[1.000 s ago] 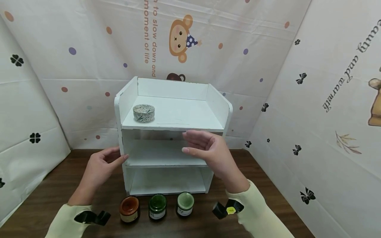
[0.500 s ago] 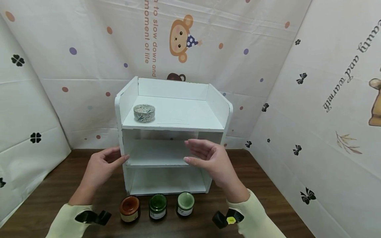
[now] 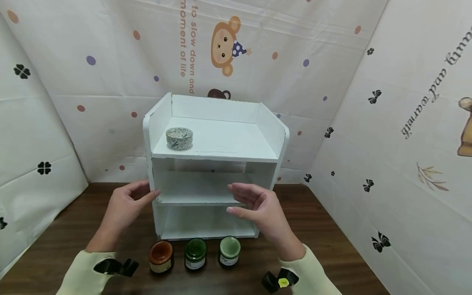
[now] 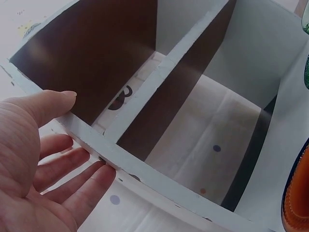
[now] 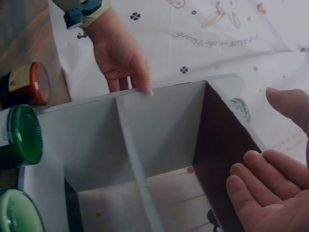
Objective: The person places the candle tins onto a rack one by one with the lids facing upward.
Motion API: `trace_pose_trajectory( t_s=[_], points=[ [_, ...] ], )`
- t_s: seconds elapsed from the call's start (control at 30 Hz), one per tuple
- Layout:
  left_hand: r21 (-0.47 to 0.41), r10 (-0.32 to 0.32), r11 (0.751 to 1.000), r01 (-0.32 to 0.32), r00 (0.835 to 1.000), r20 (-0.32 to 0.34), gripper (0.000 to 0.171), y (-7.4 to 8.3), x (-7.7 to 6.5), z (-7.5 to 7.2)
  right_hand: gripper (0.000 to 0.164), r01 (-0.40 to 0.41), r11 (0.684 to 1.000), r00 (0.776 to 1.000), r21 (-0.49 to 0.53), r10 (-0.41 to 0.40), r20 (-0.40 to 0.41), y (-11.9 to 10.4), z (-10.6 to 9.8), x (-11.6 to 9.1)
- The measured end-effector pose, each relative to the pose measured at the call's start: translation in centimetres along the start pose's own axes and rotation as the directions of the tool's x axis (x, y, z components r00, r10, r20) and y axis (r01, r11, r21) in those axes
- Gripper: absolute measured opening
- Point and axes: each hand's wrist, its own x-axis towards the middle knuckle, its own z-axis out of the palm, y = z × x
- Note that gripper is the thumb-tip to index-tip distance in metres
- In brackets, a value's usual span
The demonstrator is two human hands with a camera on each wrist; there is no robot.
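Note:
A white wooden shelf unit (image 3: 210, 159) with an open top deck and two compartments stands on the table. My left hand (image 3: 124, 207) holds its left side panel, thumb at the front edge and fingers along the outside, as the left wrist view shows. My right hand (image 3: 259, 209), fingers loosely bent and thumb apart, hovers before the compartments near the right side with nothing in it. A round leaf-patterned tin (image 3: 179, 138) sits on the top deck at the left. In front of the unit stand an orange glass jar (image 3: 160, 256), a dark green jar (image 3: 195, 253) and a light green jar (image 3: 229, 250).
The dark wooden table (image 3: 309, 229) runs under everything. Printed white cloth (image 3: 295, 37) hangs behind and on both sides. Black wrist bands with small cameras sit on both sleeves, close to the jars.
My right hand has lowered from just under the top deck's edge to about the middle board's height. The left hand stays on the side panel, and the tin and jars stay in place.

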Motion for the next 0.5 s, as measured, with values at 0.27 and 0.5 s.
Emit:
trace_pose_trajectory(
  t_s=[0.27,0.5],
  points=[
    [-0.006,0.005,1.0,-0.005,1.0,0.002,0.065,-0.2,0.1,0.0,0.056,0.035,0.999,0.999,0.029,-0.036,0.015,2.1,0.3,-0.7],
    [0.0,-0.008,1.0,0.008,1.0,0.005,0.066,-0.1,0.0,0.0,0.056,0.044,0.998,0.999,0.044,-0.044,-0.01,3.9,0.4,-1.5]
  ],
)
